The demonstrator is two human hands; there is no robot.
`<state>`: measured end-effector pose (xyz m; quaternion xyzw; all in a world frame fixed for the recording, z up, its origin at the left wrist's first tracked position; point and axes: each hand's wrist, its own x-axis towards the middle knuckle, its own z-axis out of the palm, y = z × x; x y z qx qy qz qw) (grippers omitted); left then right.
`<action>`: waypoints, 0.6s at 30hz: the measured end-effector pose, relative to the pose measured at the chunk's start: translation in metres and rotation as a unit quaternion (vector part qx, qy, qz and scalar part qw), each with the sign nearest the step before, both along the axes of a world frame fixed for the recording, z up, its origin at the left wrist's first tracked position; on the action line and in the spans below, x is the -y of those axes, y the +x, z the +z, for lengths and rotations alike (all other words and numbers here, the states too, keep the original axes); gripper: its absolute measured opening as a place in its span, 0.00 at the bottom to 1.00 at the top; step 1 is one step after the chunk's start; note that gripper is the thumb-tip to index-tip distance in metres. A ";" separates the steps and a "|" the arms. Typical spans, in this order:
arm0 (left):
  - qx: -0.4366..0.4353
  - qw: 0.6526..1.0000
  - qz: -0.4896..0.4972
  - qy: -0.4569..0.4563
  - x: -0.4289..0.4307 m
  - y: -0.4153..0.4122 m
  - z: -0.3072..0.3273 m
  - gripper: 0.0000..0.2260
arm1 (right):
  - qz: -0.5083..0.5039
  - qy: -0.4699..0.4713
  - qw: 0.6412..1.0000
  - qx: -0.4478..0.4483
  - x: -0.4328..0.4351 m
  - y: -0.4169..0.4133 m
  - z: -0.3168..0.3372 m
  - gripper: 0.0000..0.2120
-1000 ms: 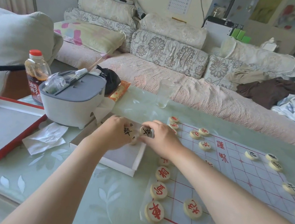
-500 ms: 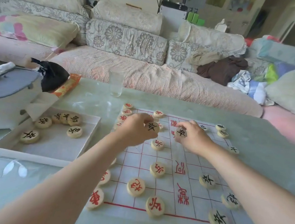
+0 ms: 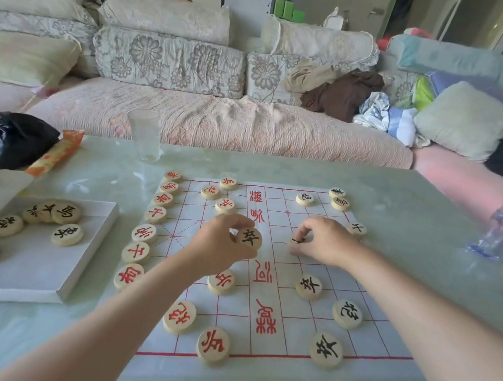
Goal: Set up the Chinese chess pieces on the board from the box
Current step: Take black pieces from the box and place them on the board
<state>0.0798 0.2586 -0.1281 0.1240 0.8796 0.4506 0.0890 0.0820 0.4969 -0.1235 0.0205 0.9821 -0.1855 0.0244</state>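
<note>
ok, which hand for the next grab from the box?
Likely the left hand: the box lies on its side of the board, though it holds a piece to place first. The right hand pinches another piece farther across.

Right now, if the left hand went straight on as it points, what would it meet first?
Probably the black chess piece near the board's far edge, though depth is unclear.

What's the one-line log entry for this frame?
phase: placing | left hand: holds black piece over board | right hand: pinches second black piece at board | box: black pieces inside
</note>
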 end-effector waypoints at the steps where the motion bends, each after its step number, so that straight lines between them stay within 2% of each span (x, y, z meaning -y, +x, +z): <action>1: 0.000 1.000 0.002 0.008 0.000 0.001 0.000 0.21 | -0.004 -0.003 1.000 -0.005 0.002 -0.001 0.000 0.12; 3: 0.003 1.000 0.012 0.027 -0.001 0.001 0.002 0.21 | -0.010 -0.027 0.999 -0.046 0.009 -0.004 0.002 0.12; 5: 0.004 0.998 0.022 0.051 -0.003 0.002 0.004 0.21 | -0.006 -0.111 0.991 -0.077 0.024 -0.005 0.010 0.12; 7: -0.002 0.997 0.028 0.074 -0.004 0.002 0.005 0.22 | 0.018 -0.218 0.974 -0.052 0.045 0.000 0.017 0.10; 9: -0.016 0.995 0.043 0.093 -0.004 0.002 0.006 0.24 | 0.032 -0.276 0.961 -0.012 0.065 0.005 0.019 0.10; 14: -0.010 0.989 0.057 0.138 0.010 -0.001 0.006 0.29 | -0.001 -0.352 0.936 0.010 0.092 0.003 0.015 0.16; 18: -0.007 0.989 0.047 0.138 0.026 0.002 0.002 0.31 | 0.016 -0.381 0.924 0.021 0.107 0.003 0.009 0.12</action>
